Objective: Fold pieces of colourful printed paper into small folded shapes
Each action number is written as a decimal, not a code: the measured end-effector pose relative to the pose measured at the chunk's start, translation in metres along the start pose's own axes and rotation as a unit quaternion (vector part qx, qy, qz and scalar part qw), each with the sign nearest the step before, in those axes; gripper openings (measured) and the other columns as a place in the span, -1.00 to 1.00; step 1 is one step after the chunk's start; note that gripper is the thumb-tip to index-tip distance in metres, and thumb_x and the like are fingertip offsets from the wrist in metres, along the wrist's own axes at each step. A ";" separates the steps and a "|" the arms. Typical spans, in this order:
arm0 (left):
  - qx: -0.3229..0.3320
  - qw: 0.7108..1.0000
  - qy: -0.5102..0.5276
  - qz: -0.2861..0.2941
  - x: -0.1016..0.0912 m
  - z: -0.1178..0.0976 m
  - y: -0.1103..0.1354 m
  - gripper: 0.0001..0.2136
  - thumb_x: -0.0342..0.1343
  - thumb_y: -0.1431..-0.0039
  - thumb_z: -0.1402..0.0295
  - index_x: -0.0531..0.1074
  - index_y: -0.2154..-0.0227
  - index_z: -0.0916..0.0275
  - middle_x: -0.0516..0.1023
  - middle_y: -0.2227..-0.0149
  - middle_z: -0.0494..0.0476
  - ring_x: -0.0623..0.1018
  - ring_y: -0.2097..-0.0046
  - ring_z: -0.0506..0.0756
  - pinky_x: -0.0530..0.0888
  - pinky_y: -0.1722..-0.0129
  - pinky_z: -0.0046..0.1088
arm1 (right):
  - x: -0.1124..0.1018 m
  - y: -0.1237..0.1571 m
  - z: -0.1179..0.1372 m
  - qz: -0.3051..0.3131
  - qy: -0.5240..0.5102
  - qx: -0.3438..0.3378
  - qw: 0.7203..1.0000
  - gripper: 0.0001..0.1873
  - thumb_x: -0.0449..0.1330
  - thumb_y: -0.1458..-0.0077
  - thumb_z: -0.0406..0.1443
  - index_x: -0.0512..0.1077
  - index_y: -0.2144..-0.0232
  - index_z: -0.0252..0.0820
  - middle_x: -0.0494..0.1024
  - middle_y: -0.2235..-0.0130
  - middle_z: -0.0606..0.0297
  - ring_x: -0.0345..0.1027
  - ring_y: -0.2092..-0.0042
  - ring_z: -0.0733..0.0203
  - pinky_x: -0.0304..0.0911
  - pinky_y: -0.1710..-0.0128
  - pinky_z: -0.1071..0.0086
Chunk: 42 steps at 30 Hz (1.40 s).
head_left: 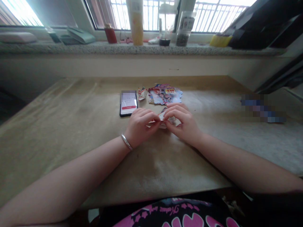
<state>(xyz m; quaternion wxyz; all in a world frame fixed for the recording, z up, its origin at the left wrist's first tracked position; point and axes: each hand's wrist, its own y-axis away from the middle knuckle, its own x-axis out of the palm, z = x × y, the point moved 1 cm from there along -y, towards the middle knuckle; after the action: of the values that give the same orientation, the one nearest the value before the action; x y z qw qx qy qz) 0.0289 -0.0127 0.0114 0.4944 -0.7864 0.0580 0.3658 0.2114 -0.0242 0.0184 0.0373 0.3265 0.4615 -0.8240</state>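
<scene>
Both my hands meet at the middle of the beige table (pixel 71 119). My left hand (pixel 139 124), with a silver bangle on its wrist, pinches one side of a small folded piece of printed paper (pixel 163 117). My right hand (pixel 183 121) pinches the other side, fingers curled over it. Most of the paper is hidden under my fingers. Just beyond my hands lies a pile of colourful printed paper pieces (pixel 165 94), with one small folded piece (pixel 142 93) to its left.
A phone (pixel 128 103) with a lit screen lies face up left of the pile. A blurred object (pixel 262 108) rests on the table's right. The stone windowsill (pixel 71 48) behind holds a yellow bottle (pixel 136 22), a red cup (pixel 110 34), jars and a green box.
</scene>
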 end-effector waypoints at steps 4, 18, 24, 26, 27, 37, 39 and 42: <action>0.003 1.000 -0.022 0.002 0.000 0.000 0.000 -0.96 0.15 -0.09 0.39 0.46 0.44 0.20 0.53 0.43 0.01 0.46 0.38 0.01 0.33 0.30 -0.42 | 0.001 0.000 -0.001 -0.005 0.004 -0.012 1.000 -0.96 0.20 -0.03 -0.33 0.43 0.41 -0.07 0.50 0.33 0.29 0.32 0.09 0.14 0.26 -0.03 0.13; 0.033 0.997 -0.073 0.023 0.000 0.001 0.001 -0.91 0.15 -0.07 0.37 0.40 0.51 0.18 0.51 0.45 -0.01 0.41 0.35 0.04 0.28 0.29 -0.38 | 0.002 0.001 -0.002 0.016 0.022 -0.006 1.000 -0.89 0.20 0.03 -0.38 0.46 0.43 -0.04 0.49 0.32 0.30 0.29 0.04 0.10 0.23 -0.04 0.11; 0.025 0.998 -0.054 0.015 0.001 0.001 0.000 -0.88 0.14 -0.04 0.41 0.37 0.57 0.19 0.48 0.50 -0.03 0.39 0.39 0.02 0.27 0.31 -0.39 | 0.002 -0.001 -0.001 0.024 0.039 0.016 0.999 -0.90 0.22 0.08 -0.39 0.45 0.47 -0.05 0.48 0.32 0.29 0.30 0.07 0.10 0.24 -0.04 0.10; 0.024 0.999 -0.046 0.012 0.001 0.001 0.001 -0.88 0.15 -0.01 0.42 0.36 0.58 0.20 0.48 0.52 -0.03 0.39 0.40 0.02 0.27 0.32 -0.40 | 0.002 -0.001 -0.001 0.029 0.044 0.010 0.999 -0.91 0.22 0.07 -0.39 0.45 0.47 -0.07 0.48 0.32 0.28 0.30 0.05 0.09 0.25 -0.03 0.11; 0.022 0.999 -0.042 0.010 0.001 0.001 0.001 -0.87 0.15 -0.01 0.42 0.36 0.59 0.20 0.47 0.52 -0.03 0.38 0.41 0.02 0.27 0.33 -0.40 | 0.002 -0.001 -0.001 0.031 0.046 0.008 0.998 -0.91 0.22 0.07 -0.39 0.46 0.47 -0.08 0.48 0.32 0.27 0.30 0.05 0.08 0.26 -0.03 0.12; 0.011 1.000 -0.020 -0.008 0.002 0.002 0.001 -0.86 0.16 0.00 0.42 0.36 0.61 0.21 0.46 0.53 -0.01 0.38 0.42 0.01 0.30 0.35 -0.42 | 0.002 0.000 -0.003 0.026 0.045 0.008 0.999 -0.94 0.22 0.03 -0.35 0.44 0.48 -0.06 0.48 0.34 0.30 0.33 0.08 0.12 0.28 0.03 0.16; 0.005 1.000 -0.013 -0.010 0.001 0.002 0.002 -0.86 0.16 0.00 0.41 0.37 0.60 0.21 0.47 0.52 0.00 0.39 0.42 0.01 0.31 0.34 -0.41 | 0.002 0.000 -0.003 0.023 0.042 0.010 0.999 -0.94 0.21 0.03 -0.35 0.44 0.47 -0.07 0.49 0.33 0.29 0.33 0.08 0.12 0.28 0.03 0.15; 0.005 1.000 -0.010 -0.011 0.001 0.002 0.002 -0.86 0.15 -0.01 0.41 0.37 0.61 0.21 0.47 0.51 0.01 0.39 0.41 0.02 0.32 0.33 -0.41 | 0.001 0.000 -0.004 0.020 0.041 0.012 0.999 -0.94 0.21 0.03 -0.36 0.43 0.48 -0.08 0.50 0.34 0.27 0.34 0.08 0.10 0.29 0.04 0.15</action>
<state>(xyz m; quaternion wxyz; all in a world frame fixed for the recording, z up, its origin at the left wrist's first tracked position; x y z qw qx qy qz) 0.0278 -0.0117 0.0092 0.5029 -0.7810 0.0462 0.3674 0.2124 -0.0211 0.0166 0.0308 0.3694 0.4463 -0.8145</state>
